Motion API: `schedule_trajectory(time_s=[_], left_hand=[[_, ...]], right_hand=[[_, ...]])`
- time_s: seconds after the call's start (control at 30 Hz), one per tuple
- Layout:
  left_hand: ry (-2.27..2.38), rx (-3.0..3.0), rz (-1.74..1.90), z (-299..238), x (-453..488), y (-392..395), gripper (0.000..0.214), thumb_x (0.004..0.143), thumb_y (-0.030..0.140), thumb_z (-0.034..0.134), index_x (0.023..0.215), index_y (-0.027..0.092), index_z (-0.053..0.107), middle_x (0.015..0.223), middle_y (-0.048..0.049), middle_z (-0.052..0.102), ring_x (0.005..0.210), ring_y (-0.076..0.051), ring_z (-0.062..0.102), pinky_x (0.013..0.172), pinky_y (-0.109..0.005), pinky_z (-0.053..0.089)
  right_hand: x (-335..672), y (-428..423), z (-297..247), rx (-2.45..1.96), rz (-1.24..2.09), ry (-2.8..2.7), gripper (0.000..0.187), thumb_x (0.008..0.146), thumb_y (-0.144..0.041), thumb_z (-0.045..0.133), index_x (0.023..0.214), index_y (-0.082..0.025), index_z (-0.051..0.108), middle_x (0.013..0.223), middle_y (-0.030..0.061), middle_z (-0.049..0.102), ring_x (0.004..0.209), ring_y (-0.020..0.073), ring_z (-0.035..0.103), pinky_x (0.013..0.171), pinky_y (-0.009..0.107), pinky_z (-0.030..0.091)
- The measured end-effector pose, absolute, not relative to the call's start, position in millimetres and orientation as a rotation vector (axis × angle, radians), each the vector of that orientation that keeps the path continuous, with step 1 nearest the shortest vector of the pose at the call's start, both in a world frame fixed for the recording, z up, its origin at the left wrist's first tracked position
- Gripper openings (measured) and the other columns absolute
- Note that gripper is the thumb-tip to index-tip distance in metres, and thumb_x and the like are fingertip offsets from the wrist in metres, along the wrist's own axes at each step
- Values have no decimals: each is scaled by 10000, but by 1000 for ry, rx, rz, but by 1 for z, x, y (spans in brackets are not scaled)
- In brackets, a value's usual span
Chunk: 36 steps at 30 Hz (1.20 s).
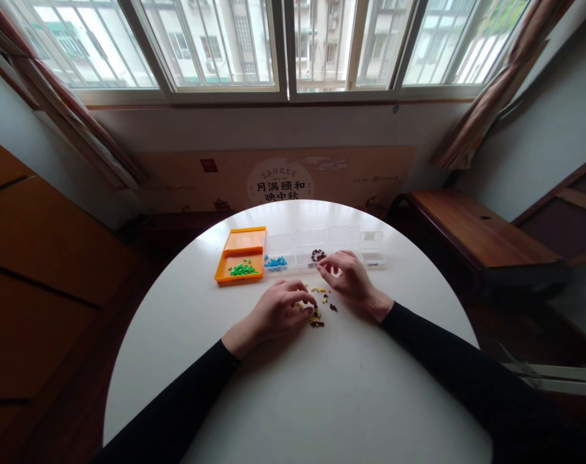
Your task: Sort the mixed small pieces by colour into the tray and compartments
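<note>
My left hand (282, 308) rests on the round white table (293, 393), fingers curled over a small pile of yellow and dark red beads (318, 314); what it grips is too small to make out. My right hand (347, 277) hovers just beyond the pile with its fingers pinched together, close to the clear box holding dark red beads (316, 256). Left of that box sits a clear box of blue beads (276, 261), then an orange tray with green beads (243, 269). A few loose beads lie between my hands.
More clear boxes (371, 248) stand in the row at the right. A wooden bench (471, 235) stands to the right of the table, a wooden cabinet (41, 270) to the left. Windows and curtains fill the far wall.
</note>
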<state>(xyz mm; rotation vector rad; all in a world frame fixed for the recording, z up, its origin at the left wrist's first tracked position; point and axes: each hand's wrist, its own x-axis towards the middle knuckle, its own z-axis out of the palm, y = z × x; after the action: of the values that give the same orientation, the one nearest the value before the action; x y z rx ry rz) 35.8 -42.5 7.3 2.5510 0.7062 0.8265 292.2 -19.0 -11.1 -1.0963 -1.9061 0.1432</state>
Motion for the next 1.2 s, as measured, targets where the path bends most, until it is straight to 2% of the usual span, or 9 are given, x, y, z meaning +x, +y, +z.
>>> schedule_trajectory(time_s=[0.2,0.4,0.53,0.8,0.9,1.07,1.2], left_hand=[[684,2676,775,4,37,-41,139,1030,243,708,1046,286,839,990,-45,772,821,-170,711,847,-329,503],[704,2705,753,5,38,-44,143,1034,257,689,1090,277,819,1051,-54,778,893,-192,733,881,-352,500],[683,2706,732,5,37,-43,156,1057,292,685,1129,297,823,1046,-50,776,867,-182,726,875,-341,498],[661,2688,782,3,37,-41,123,1060,268,695,1029,269,814,1015,-47,780,866,-178,735,874,-337,501],[736,2575,908,4,38,-40,135,1063,297,700,1008,251,813,1000,-58,781,857,-180,722,871,-341,530],[872,2143,1102,7,36,-33,212,1054,391,731,989,207,814,953,-74,751,829,-178,661,722,-294,539],[925,1981,1120,9,33,-29,245,1038,432,751,969,206,814,949,-67,742,889,-193,665,769,-305,553]], right_hand=[[292,-21,-10,-1087,166,-1925,86,1004,-240,739,922,-239,764,749,-27,738,705,166,678,922,383,487],[292,-20,-12,-1067,161,-1940,83,1000,-234,725,924,-240,758,773,-16,745,725,170,679,922,386,491],[292,-20,-13,-1061,168,-1942,82,997,-229,725,924,-240,760,762,-18,735,718,170,671,923,389,494],[292,-20,-12,-1054,175,-1955,93,999,-228,722,912,-238,754,762,-21,730,721,168,672,918,387,490],[292,-21,-11,-1029,180,-1970,101,1013,-238,711,922,-239,755,762,-18,727,715,169,668,909,387,497],[289,-28,-5,-873,243,-2035,79,1035,-225,689,1002,-256,754,826,-3,751,767,181,689,941,396,532],[285,-32,2,-748,197,-2114,55,1038,-283,722,1089,-265,730,846,-3,752,785,188,702,953,399,546]])
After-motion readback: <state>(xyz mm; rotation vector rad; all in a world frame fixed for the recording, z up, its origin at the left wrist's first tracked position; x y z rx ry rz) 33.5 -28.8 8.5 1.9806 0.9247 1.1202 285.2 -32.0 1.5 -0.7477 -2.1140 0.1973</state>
